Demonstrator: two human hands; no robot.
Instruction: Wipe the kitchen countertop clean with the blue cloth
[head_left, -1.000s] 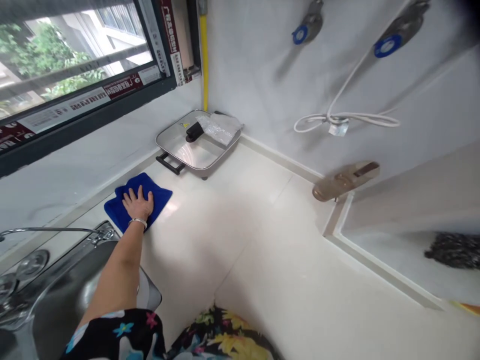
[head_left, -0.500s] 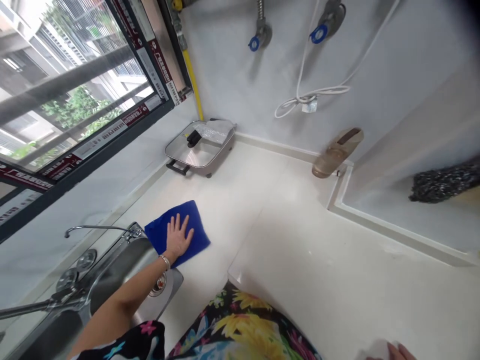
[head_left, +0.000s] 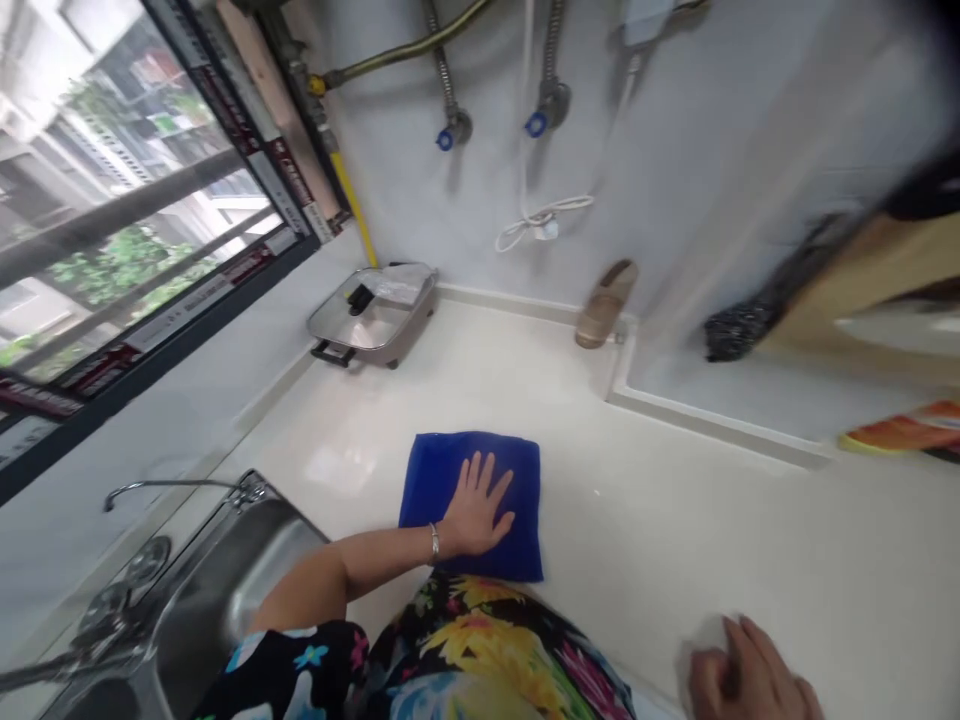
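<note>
My left hand (head_left: pixel 477 508) lies flat with spread fingers on a blue cloth (head_left: pixel 431 480), pressing it against the white countertop (head_left: pixel 637 530). The cloth is spread out as a rough square, close to the counter's front edge. A bracelet circles my left wrist. Down at the lower right, my right hand (head_left: pixel 754 675) is partly cut off by the frame and somewhat blurred. Its fingers are loosely bent, with a gap between thumb and forefinger, and I see nothing held in it. It is over or on the countertop, well apart from the cloth.
To the left is a steel sink (head_left: pixel 259 560) with a thin faucet (head_left: pixel 176 484). An electric pan with a glass lid (head_left: pixel 375 315) stands in the back corner. A brown container (head_left: pixel 606 305) is by the back wall, below a bundled white cord (head_left: pixel 544 222). An orange packet (head_left: pixel 904 428) shows at right.
My left hand and the blue cloth have moved right, from beside the sink to in front of my body. More of my right hand shows. The view has shifted to the right.
</note>
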